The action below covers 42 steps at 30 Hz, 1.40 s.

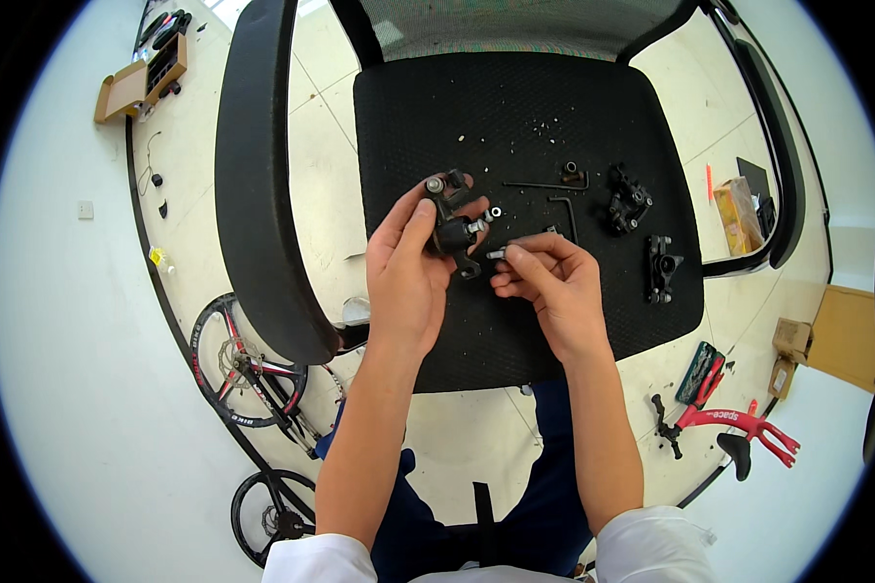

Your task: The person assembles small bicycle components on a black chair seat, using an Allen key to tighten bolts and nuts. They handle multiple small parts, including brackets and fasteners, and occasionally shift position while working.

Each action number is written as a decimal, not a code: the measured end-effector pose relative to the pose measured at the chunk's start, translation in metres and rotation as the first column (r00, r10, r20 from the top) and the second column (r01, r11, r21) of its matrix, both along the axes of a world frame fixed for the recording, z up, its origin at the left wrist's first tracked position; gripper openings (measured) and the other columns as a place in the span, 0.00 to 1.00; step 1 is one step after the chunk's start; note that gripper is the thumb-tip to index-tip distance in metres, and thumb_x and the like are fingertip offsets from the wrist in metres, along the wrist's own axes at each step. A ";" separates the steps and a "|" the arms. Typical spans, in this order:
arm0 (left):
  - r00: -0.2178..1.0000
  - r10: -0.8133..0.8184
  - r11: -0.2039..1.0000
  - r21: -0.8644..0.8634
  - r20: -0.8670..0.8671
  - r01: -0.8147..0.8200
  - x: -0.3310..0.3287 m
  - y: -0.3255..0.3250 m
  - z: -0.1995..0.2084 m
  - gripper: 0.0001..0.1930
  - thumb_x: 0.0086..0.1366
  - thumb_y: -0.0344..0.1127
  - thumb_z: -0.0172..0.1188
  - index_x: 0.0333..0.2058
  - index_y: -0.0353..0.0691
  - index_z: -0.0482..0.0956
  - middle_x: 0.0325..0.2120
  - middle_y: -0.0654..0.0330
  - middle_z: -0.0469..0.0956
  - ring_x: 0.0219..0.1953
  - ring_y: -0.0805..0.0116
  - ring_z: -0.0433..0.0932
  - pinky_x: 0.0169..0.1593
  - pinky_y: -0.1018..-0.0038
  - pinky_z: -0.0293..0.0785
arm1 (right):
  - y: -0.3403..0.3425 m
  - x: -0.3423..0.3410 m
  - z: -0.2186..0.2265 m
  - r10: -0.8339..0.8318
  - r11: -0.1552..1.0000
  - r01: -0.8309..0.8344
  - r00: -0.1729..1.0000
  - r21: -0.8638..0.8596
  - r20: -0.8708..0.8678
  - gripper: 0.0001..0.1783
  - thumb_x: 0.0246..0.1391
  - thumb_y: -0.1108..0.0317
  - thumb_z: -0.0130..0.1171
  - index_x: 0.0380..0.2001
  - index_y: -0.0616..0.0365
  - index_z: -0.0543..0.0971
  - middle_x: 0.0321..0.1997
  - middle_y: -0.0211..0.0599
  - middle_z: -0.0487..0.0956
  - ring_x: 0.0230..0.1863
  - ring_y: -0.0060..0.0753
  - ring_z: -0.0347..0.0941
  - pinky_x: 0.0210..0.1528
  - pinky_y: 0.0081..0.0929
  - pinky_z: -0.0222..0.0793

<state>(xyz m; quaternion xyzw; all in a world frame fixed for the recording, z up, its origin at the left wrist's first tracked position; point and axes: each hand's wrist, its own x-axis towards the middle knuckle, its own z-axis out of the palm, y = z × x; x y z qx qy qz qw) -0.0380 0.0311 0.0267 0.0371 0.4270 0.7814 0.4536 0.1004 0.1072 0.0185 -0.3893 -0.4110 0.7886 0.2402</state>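
My left hand is closed around a black bicycle disc brake caliper, held above the chair seat. Silvery bolt ends show on the caliper's side. Just to its right, my right hand pinches a small silver metal pin or bolt between thumb and fingers, its tip pointing at the caliper without visible contact. Two more black caliper parts, one and another, rest on the seat's right side. An L-shaped hex key lies beyond my right hand, with a longer hex key farther back.
The black office chair seat carries small bolts and white crumbs. Its armrests rise at left and right. Bicycle wheels stand at the left wall. On the right floor lie a red bike frame and cardboard boxes.
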 end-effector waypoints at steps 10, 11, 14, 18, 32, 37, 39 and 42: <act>0.988 -0.025 0.992 0.125 0.153 0.006 0.000 -0.002 0.003 0.19 0.76 0.35 0.40 0.57 0.28 0.64 0.55 0.45 0.70 0.58 0.51 0.72 0.61 0.54 0.73 | -0.008 -0.008 -0.002 0.078 0.995 -0.083 0.994 -0.059 -0.082 0.07 0.57 0.73 0.63 0.34 0.69 0.79 0.31 0.46 0.82 0.30 0.31 0.81 0.35 0.24 0.81; 0.986 -0.021 0.992 0.126 0.164 0.000 0.001 -0.002 0.003 0.19 0.76 0.35 0.40 0.57 0.28 0.64 0.55 0.45 0.70 0.58 0.52 0.72 0.61 0.54 0.73 | -0.008 -0.008 -0.002 0.081 0.994 -0.086 0.993 -0.059 -0.085 0.07 0.57 0.73 0.63 0.34 0.68 0.79 0.31 0.46 0.82 0.30 0.31 0.81 0.35 0.24 0.81; 0.984 -0.020 0.994 0.111 0.176 0.000 0.001 -0.002 0.000 0.18 0.76 0.35 0.41 0.57 0.28 0.64 0.55 0.46 0.71 0.58 0.53 0.72 0.60 0.55 0.73 | -0.007 -0.007 -0.005 0.083 0.992 -0.094 0.990 -0.088 -0.118 0.07 0.57 0.73 0.63 0.35 0.68 0.79 0.32 0.46 0.82 0.31 0.31 0.82 0.36 0.25 0.81; 0.991 -0.007 0.998 0.064 0.133 -0.002 0.003 -0.001 -0.006 0.18 0.76 0.34 0.42 0.57 0.28 0.64 0.53 0.47 0.72 0.56 0.55 0.73 0.58 0.57 0.75 | -0.014 -0.011 -0.006 0.076 0.983 -0.096 0.989 -0.155 -0.130 0.08 0.59 0.73 0.60 0.38 0.69 0.79 0.36 0.46 0.82 0.36 0.34 0.82 0.41 0.26 0.81; 0.944 -0.082 0.891 -0.448 -0.319 -0.074 -0.002 -0.004 -0.018 0.16 0.73 0.31 0.46 0.53 0.26 0.68 0.40 0.50 0.79 0.39 0.66 0.81 0.37 0.74 0.82 | -0.031 -0.026 -0.015 0.223 0.918 -0.300 0.931 0.260 0.288 0.11 0.53 0.77 0.63 0.39 0.73 0.80 0.30 0.43 0.84 0.30 0.24 0.82 0.36 0.20 0.78; 0.930 -0.174 0.854 -0.520 -0.325 -0.022 -0.006 -0.007 -0.010 0.15 0.72 0.29 0.45 0.54 0.26 0.66 0.43 0.51 0.79 0.42 0.67 0.80 0.41 0.73 0.82 | -0.028 -0.025 -0.014 0.156 0.936 -0.236 0.944 0.261 0.292 0.10 0.51 0.78 0.62 0.38 0.72 0.80 0.31 0.43 0.84 0.30 0.25 0.82 0.36 0.21 0.78; 0.944 -0.157 0.879 -0.478 -0.290 -0.001 -0.005 -0.007 -0.006 0.16 0.71 0.28 0.45 0.55 0.26 0.64 0.45 0.50 0.78 0.44 0.66 0.80 0.44 0.71 0.82 | -0.024 -0.023 -0.016 0.135 0.937 -0.220 0.945 0.271 0.298 0.10 0.50 0.79 0.61 0.38 0.72 0.80 0.31 0.43 0.84 0.31 0.26 0.82 0.37 0.21 0.78; 0.947 -0.160 0.905 -0.425 -0.277 0.028 -0.004 -0.009 -0.008 0.17 0.71 0.27 0.45 0.56 0.27 0.62 0.47 0.48 0.77 0.47 0.65 0.79 0.47 0.69 0.82 | -0.017 -0.021 -0.016 0.152 0.928 -0.245 0.937 0.280 0.315 0.10 0.51 0.80 0.60 0.38 0.73 0.79 0.32 0.44 0.83 0.34 0.27 0.82 0.39 0.22 0.79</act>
